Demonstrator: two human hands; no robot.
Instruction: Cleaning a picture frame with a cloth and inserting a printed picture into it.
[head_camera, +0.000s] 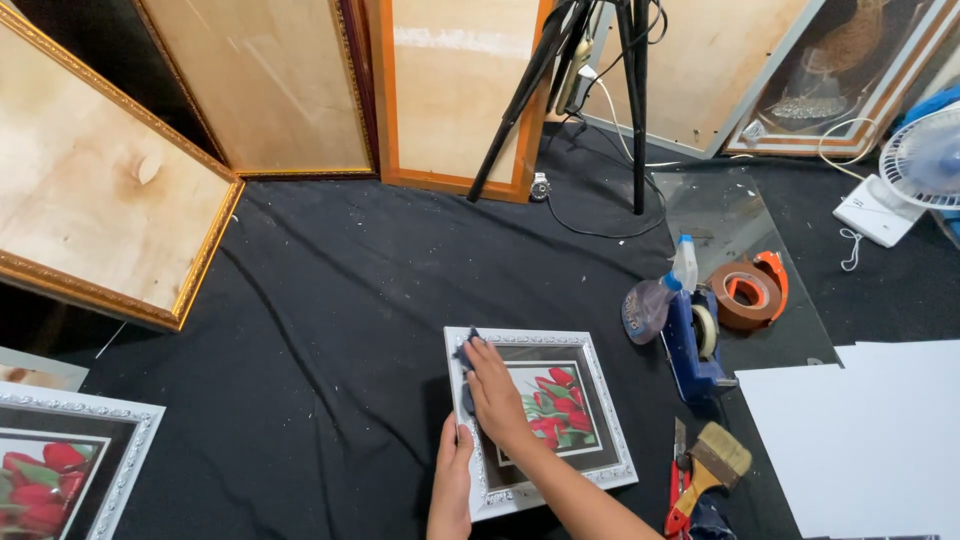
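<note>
A small white ornate picture frame (610, 420) with a red flower picture lies on the black cloth. My right hand (495, 395) presses a dark blue cloth (466, 350) onto the frame's upper left corner. My left hand (452, 480) rests flat against the frame's left edge, holding it steady.
Right of the frame stand a spray bottle (655, 300), a blue tape dispenser (692, 350), a brown tape roll (745, 295), a paintbrush (715, 460) and white boards (860, 440). A second flower frame (130, 450) lies at left. Large gilt frames (110, 230), a tripod (600, 90) and a fan (925, 160) stand behind.
</note>
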